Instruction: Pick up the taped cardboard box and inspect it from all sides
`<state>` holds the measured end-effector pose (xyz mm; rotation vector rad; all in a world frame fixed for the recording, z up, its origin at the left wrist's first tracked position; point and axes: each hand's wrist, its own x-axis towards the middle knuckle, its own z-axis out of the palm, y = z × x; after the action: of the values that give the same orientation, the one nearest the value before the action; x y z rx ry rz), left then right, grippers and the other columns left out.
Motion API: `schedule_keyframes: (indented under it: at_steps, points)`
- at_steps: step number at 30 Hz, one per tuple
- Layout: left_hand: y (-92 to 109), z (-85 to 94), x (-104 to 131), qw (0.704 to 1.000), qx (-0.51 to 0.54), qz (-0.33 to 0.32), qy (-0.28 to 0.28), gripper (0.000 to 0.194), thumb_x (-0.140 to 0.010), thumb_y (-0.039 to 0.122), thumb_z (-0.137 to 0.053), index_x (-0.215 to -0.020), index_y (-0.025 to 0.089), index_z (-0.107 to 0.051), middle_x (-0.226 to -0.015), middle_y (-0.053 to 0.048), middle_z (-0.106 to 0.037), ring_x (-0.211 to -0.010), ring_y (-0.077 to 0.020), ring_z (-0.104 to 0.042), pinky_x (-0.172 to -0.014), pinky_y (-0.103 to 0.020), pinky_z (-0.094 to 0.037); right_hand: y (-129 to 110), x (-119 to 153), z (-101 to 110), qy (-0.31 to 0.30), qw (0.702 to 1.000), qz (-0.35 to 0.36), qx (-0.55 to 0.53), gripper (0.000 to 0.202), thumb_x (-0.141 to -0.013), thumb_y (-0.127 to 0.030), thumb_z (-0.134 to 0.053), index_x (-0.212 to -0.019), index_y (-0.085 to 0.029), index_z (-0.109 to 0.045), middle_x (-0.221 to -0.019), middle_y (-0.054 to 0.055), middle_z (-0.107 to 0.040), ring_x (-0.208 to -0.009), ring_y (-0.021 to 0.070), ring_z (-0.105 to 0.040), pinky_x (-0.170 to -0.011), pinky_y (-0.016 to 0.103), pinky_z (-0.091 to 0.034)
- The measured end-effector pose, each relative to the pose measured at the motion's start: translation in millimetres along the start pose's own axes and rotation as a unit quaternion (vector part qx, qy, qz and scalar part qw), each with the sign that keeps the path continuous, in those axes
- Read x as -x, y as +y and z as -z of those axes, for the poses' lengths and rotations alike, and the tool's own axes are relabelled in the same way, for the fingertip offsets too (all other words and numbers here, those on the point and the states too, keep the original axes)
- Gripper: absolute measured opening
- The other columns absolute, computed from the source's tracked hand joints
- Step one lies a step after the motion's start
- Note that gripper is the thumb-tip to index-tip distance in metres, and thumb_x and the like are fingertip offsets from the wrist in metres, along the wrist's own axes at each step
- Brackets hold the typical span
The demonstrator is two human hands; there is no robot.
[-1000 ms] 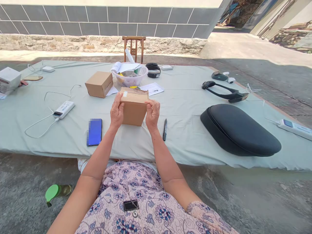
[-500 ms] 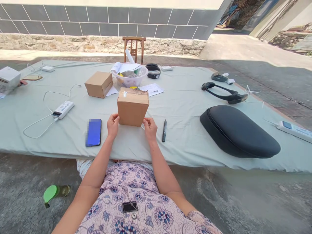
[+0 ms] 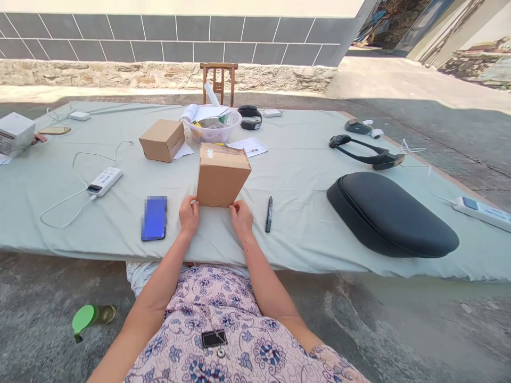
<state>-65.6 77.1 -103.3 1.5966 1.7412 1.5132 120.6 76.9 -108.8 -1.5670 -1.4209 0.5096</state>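
A brown cardboard box stands in front of me on the cloth-covered table, its taped top turned partly toward me. My left hand pinches the lower left corner of the box. At its lower right corner, the fingers of my right hand are closed on the edge. Left of my left hand lies a phone with a blue screen. A black marker pen lies to the right of my right hand. The far side of the box is hidden.
Another cardboard box and a plastic basin with papers stand farther back. To the left is a white power bank with a cable. A black padded case and a black headset lie on the right. Another person's hand shows far left.
The box's top has shifted to the right, so it leans more that way. Both my hands have slid slightly lower along its bottom corners, toward me.
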Motion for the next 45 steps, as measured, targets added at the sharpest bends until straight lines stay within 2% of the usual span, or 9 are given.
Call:
schedule_keyframes:
  at_steps: [9, 16, 21, 26, 28, 32, 35, 39, 45]
  points:
    - [32.9, 10.6, 8.4, 0.973, -0.080, -0.176, 0.124, 0.038, -0.096, 0.031, -0.049, -0.131, 0.016, -0.055, -0.137, -0.020, -0.056, -0.136, -0.0270, -0.049, -0.115, -0.047, -0.039, -9.9, 12.8, -6.5, -0.093, 0.992, 0.080, -0.027, 0.027, -0.086, -0.033, -0.049, -0.102, -0.020, -0.066, -0.103, 0.006, -0.075, -0.066, 0.0161, -0.063, -0.073, 0.033, -0.052]
    - [40.9, 5.0, 6.7, 0.971, -0.098, -0.212, 0.044, 0.033, -0.093, 0.023, -0.051, -0.124, 0.021, -0.061, -0.153, -0.018, -0.044, -0.148, -0.0288, -0.038, -0.113, -0.048, -0.043, -17.1, 21.7, -10.3, -0.172, 0.966, 0.185, -0.059, 0.018, -0.081, -0.026, -0.060, -0.090, -0.025, -0.074, -0.084, 0.002, -0.077, -0.071, 0.0172, -0.067, -0.073, 0.029, -0.053]
    - [36.4, 4.5, 3.1, 0.974, -0.081, -0.212, 0.025, 0.036, -0.091, 0.015, -0.048, -0.125, 0.022, -0.056, -0.154, -0.017, -0.042, -0.148, -0.0258, -0.039, -0.113, -0.047, -0.045, -15.9, 20.9, -2.8, -0.055, 0.982, 0.162, -0.079, 0.032, -0.093, -0.038, -0.043, -0.100, -0.021, -0.069, -0.085, 0.007, -0.073, -0.070, 0.0180, -0.064, -0.070, 0.033, -0.052]
    - [42.2, 13.4, 1.5, 0.976, -0.054, -0.209, -0.010, 0.034, -0.087, 0.012, -0.049, -0.119, 0.021, -0.054, -0.154, -0.017, -0.042, -0.148, -0.0247, -0.039, -0.111, -0.046, -0.047, -10.9, 10.1, 10.6, 0.211, 0.965, 0.064, -0.140, 0.038, -0.090, -0.047, -0.048, -0.113, -0.017, -0.058, -0.094, 0.009, -0.065, -0.083, 0.0200, -0.063, -0.072, 0.034, -0.051]
    - [46.3, 15.0, 1.6, 0.978, -0.041, -0.204, -0.018, 0.030, -0.087, 0.014, -0.051, -0.116, 0.021, -0.052, -0.154, -0.018, -0.042, -0.147, -0.0258, -0.041, -0.110, -0.046, -0.047, -9.5, 5.6, 18.3, 0.270, 0.949, 0.030, -0.158, 0.043, -0.088, -0.049, -0.052, -0.117, -0.018, -0.055, -0.105, 0.011, -0.063, -0.093, 0.0219, -0.063, -0.075, 0.035, -0.050]
    - [57.5, 12.9, 3.2, 0.982, -0.020, -0.188, -0.014, 0.022, -0.089, 0.030, -0.059, -0.106, 0.022, -0.048, -0.150, -0.020, -0.045, -0.144, -0.0282, -0.044, -0.106, -0.046, -0.048, -12.3, 0.4, 36.1, 0.277, 0.950, 0.014, -0.143, 0.051, -0.088, -0.052, -0.053, -0.129, -0.022, -0.048, -0.125, 0.015, -0.058, -0.112, 0.0260, -0.060, -0.087, 0.041, -0.050]
    - [66.1, 8.6, 5.6, 0.988, -0.017, -0.154, 0.006, 0.029, -0.087, 0.044, -0.064, -0.100, 0.024, -0.046, -0.147, -0.019, -0.048, -0.137, -0.0276, -0.050, -0.101, -0.043, -0.050, -23.0, 1.1, 42.5, 0.254, 0.958, 0.068, -0.111, 0.059, -0.089, -0.054, -0.055, -0.138, -0.024, -0.042, -0.132, 0.016, -0.053, -0.123, 0.0288, -0.056, -0.096, 0.047, -0.049]
    - [74.2, 3.5, 8.8, 0.991, -0.013, -0.123, 0.042, 0.040, -0.083, 0.054, -0.068, -0.093, 0.025, -0.043, -0.143, -0.018, -0.050, -0.130, -0.0258, -0.054, -0.097, -0.040, -0.051, -42.1, 5.7, 35.6, 0.231, 0.963, 0.133, -0.024, 0.079, -0.083, -0.063, -0.062, -0.146, -0.024, -0.035, -0.140, 0.020, -0.044, -0.135, 0.0335, -0.044, -0.108, 0.055, -0.041]
    - [78.5, 0.5, 11.4, 0.992, -0.039, -0.107, 0.060, 0.043, -0.082, 0.058, -0.068, -0.092, 0.025, -0.042, -0.141, -0.020, -0.050, -0.130, -0.0277, -0.054, -0.082, -0.036, -0.054, -50.9, 6.6, 26.9, 0.218, 0.970, 0.096, 0.050, 0.091, -0.079, -0.072, -0.061, -0.148, -0.023, -0.029, -0.141, 0.021, -0.040, -0.137, 0.0363, -0.040, -0.108, 0.057, -0.042]
